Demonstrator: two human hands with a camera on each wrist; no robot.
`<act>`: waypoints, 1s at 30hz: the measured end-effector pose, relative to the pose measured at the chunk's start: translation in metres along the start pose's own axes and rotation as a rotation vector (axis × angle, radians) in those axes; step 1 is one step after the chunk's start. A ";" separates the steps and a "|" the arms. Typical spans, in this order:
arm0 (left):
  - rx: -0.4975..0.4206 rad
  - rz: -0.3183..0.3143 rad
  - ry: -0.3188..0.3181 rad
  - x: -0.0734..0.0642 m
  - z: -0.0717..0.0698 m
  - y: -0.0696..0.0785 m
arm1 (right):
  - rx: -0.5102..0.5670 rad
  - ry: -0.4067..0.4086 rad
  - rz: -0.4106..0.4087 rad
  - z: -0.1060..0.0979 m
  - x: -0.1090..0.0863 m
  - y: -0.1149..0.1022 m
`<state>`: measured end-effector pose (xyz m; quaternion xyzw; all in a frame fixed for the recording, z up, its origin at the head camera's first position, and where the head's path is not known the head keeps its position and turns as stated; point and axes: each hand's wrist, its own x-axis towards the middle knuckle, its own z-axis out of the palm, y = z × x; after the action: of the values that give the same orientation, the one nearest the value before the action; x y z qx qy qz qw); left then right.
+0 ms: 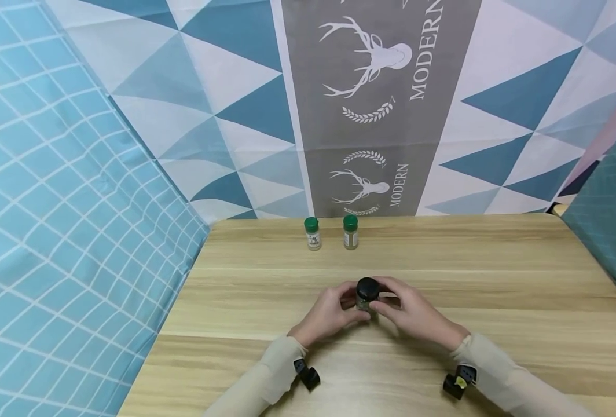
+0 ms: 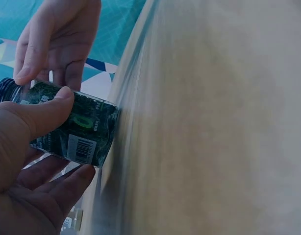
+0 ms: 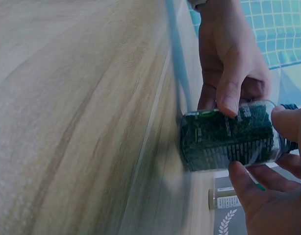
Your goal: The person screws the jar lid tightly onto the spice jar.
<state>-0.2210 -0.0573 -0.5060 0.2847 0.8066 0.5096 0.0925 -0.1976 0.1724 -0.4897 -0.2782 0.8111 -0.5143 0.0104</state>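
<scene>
A small clear spice jar (image 1: 367, 296) with a black lid (image 1: 367, 288) stands upright between both hands, its base close to the tabletop. Dark green contents show through its glass, and a barcode label faces the left wrist view. My left hand (image 1: 334, 313) holds the jar's body from the left, thumb (image 2: 52, 110) across the front and fingers around the other side. From the right, my right hand (image 1: 409, 310) pinches it higher up, its thumb (image 3: 288, 122) near the neck just under the lid and its fingers opposite.
Two green-capped shaker bottles, a left one (image 1: 312, 234) and a right one (image 1: 350, 233), stand near the back edge of the wooden table (image 1: 495, 255). Behind them hangs a patterned cloth (image 1: 235, 104); a blue checked cloth (image 1: 52, 202) borders the left side.
</scene>
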 end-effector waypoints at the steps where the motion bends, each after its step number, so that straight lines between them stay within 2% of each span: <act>1: -0.014 -0.005 -0.002 0.001 0.000 0.000 | 0.012 0.008 0.010 0.000 0.001 0.000; 6: -0.107 -0.021 0.009 0.007 -0.002 -0.001 | 0.017 0.056 0.041 -0.001 0.003 0.000; 9: -0.131 -0.023 0.016 0.008 -0.003 0.000 | 0.012 0.091 0.069 -0.002 0.003 0.001; 13: -0.121 -0.039 0.045 0.011 -0.001 0.001 | 0.020 0.130 0.104 -0.003 0.002 0.003; 19: -0.142 -0.072 0.153 0.014 0.005 0.000 | 0.062 0.177 0.123 -0.004 0.006 0.004; 25: -0.115 -0.050 0.202 0.020 0.009 -0.001 | 0.066 0.236 0.186 -0.005 0.011 0.006; 30: -0.139 -0.046 0.238 0.025 0.011 -0.003 | 0.021 0.298 0.218 -0.007 0.016 0.008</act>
<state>-0.2378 -0.0355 -0.5104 0.1967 0.7810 0.5921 0.0272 -0.2168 0.1732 -0.4885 -0.1090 0.8237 -0.5541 -0.0513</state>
